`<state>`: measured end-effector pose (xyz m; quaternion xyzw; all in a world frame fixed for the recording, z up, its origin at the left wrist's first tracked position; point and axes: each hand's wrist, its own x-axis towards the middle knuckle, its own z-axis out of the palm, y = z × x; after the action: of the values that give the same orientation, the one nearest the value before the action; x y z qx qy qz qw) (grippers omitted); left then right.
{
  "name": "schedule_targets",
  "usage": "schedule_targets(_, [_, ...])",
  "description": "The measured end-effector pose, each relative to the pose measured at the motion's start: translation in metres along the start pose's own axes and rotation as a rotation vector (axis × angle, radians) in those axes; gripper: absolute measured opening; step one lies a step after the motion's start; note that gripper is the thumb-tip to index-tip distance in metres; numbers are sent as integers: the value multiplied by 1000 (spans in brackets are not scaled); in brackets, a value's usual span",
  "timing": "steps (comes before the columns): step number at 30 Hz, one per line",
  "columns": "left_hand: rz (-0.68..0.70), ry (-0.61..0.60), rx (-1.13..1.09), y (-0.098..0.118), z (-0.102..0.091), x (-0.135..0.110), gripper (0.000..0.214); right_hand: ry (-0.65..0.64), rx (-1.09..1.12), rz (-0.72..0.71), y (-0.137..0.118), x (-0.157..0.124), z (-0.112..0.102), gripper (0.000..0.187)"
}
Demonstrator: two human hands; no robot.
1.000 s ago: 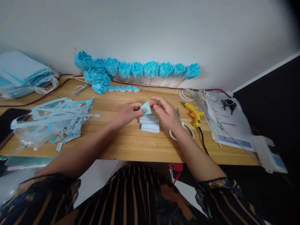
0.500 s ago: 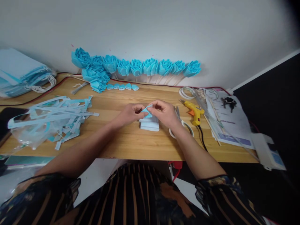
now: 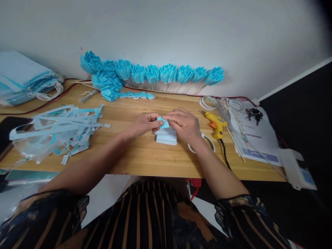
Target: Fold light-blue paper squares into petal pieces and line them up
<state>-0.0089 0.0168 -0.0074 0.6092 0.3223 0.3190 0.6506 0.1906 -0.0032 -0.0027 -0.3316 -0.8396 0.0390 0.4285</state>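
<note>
A small folded piece of light blue fabric (image 3: pixel 163 122) is pinched between the thumb and fingers of my left hand (image 3: pixel 145 124). My right hand (image 3: pixel 184 125) closes on its right side with fingertips pressed together; part of the fold is hidden behind them. Just below both hands lies a stack of pale cut pieces (image 3: pixel 166 137). Scissors (image 3: pixel 198 125) lie partly under my right hand, beside a roll of white tape (image 3: pixel 209 141). Behind, a row of small folded blue petals (image 3: pixel 136 95) rests on the wooden table (image 3: pixel 140 157).
Blue fabric flowers (image 3: pixel 152 73) on sticks lean along the wall. A yellow glue gun (image 3: pixel 217 123) with its cord lies at right, near papers (image 3: pixel 259 138) and keys (image 3: pixel 254 114). Cut blue-white strips (image 3: pixel 75 121) heap at left, by a phone (image 3: pixel 11 129) and a fabric bundle (image 3: pixel 26 77).
My right hand has shifted so its fingers now lie over the right edge of the blue piece. The left hand keeps its pinch, and the piece shows a flatter face.
</note>
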Motion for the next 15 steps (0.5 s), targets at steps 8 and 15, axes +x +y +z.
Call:
schedule_targets(8, [23,-29,-75,-4,-2,0,32,12,28,22,-3,1,-1,28])
schedule_targets(15, [-3,-20,-98,-6,-2,1,31,-29,26,45,-2,1,-1,29])
